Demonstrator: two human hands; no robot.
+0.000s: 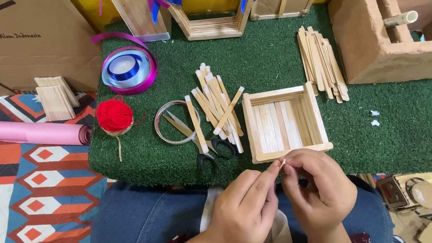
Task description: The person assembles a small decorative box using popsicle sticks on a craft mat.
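A small stick piece (282, 163) is being pinched between the fingertips of left hand (244, 209) and right hand (319, 186), just before the box (284, 119). Likely light, stiff, snappable; best gripped at ends.

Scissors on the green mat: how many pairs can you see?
1. The scissors lie on the green mat, left of the stick box, partly under loose sticks; more could be hidden there.
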